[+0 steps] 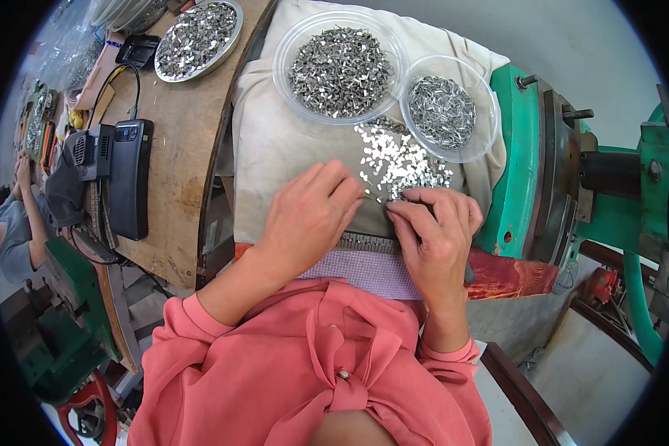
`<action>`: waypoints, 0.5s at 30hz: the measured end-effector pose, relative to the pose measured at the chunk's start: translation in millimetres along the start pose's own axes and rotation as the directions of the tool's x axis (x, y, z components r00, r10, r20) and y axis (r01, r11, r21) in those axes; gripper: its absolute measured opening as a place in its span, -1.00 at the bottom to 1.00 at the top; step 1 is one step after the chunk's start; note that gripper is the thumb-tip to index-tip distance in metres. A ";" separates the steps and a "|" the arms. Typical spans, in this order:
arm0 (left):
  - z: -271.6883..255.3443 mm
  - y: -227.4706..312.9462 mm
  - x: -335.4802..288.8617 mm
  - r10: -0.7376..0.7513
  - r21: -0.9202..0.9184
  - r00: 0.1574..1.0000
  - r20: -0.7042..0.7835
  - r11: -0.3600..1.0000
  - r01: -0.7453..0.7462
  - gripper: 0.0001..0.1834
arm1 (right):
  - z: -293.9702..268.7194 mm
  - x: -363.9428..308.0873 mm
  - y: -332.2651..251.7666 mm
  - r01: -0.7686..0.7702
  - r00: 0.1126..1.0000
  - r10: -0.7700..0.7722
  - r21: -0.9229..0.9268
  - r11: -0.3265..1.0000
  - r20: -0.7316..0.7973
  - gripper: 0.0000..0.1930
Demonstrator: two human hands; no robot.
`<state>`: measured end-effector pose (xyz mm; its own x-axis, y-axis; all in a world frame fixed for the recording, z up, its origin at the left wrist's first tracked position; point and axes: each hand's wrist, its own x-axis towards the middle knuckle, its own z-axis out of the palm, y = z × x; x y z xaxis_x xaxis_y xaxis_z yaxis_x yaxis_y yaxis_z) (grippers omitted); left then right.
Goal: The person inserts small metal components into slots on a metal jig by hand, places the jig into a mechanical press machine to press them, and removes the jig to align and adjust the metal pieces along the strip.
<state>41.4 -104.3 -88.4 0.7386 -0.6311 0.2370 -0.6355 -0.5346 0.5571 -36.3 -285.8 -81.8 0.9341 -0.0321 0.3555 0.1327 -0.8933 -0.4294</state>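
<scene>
Coral-pink shirt [275, 357] fabric fills the foreground beneath the person's two bare hands. Loose small metal pieces [398, 160] lie scattered just beyond the fingertips, some bright, some dark. The left hand [316, 212] bends its thumb and fingers toward one another at the pile's near edge; the right hand [442, 227] brings thumb and forefinger close together beside it, hiding some pieces. Whether either grips one cannot be told.

Behind the pile, a large clear tub [281, 70] holds a heap of small metal parts; a smaller clear tub [487, 111], close against its right side, contains slender silvery ones. Further left, a shallow bowl [193, 77] of similar bits shares a wooden table [175, 186] with a black oblong device [131, 186]. Beige cloth [264, 126] underlies the tubs. Green machinery [509, 186] flanks the right; another person [18, 241] sits far left.
</scene>
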 end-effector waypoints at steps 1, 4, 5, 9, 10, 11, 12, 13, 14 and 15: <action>-1.5 -2.2 -2.3 -0.007 -0.013 1.000 -0.015 1.000 0.007 -0.83 | 1.5 2.5 -0.4 0.001 1.000 -0.001 0.000 1.000 -0.001 -0.81; -5.8 -3.7 -6.9 -0.054 -0.064 0.998 -0.039 0.997 0.052 -0.82 | 6.4 9.4 -2.6 0.032 0.999 -0.031 -0.021 0.999 0.012 -0.82; -7.0 -3.4 -7.6 -0.092 -0.104 0.995 -0.044 0.991 0.087 -0.82 | 7.3 11.4 -3.9 0.050 0.998 -0.049 -0.034 0.998 0.035 -0.83; -3.6 -3.2 -2.9 -0.054 -0.076 0.997 -0.064 0.996 0.049 -0.82 | 4.6 16.7 -7.8 0.112 0.990 -0.105 -0.064 0.992 0.099 -0.87; -1.6 -2.9 -1.1 -0.032 -0.054 0.997 -0.068 0.998 0.028 -0.83 | 4.1 17.6 -8.7 0.112 0.989 -0.105 -0.064 0.992 0.099 -0.87; 0.1 -2.4 0.6 -0.008 -0.033 0.997 -0.073 0.999 0.005 -0.85 | 2.9 18.5 -9.7 0.117 0.989 -0.111 -0.058 0.991 0.103 -0.88; 2.3 -3.0 1.7 -0.008 -0.035 0.997 -0.073 0.999 0.005 -0.85 | 2.5 18.9 -10.4 0.122 0.988 -0.115 -0.052 0.991 0.107 -0.88; 4.9 -3.9 2.2 0.012 -0.010 0.997 -0.073 1.000 -0.013 -0.85 | 3.8 18.5 -10.8 0.121 0.988 -0.115 -0.052 0.991 0.108 -0.88; 6.5 -4.1 2.9 0.033 0.014 0.997 -0.072 0.999 -0.032 -0.86 | 5.8 17.6 -10.9 0.122 0.989 -0.116 -0.059 0.991 0.096 -0.88; 7.1 -3.5 3.4 0.033 0.012 0.997 -0.071 0.999 -0.032 -0.86 | 7.5 16.9 -10.9 0.123 0.990 -0.118 -0.065 0.990 0.084 -0.88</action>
<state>44.5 -108.6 -95.1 0.7311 -0.6072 0.3111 -0.6619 -0.5208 0.5391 -19.5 -273.2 -77.3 0.9365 0.1110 0.3328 0.2251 -0.9177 -0.3274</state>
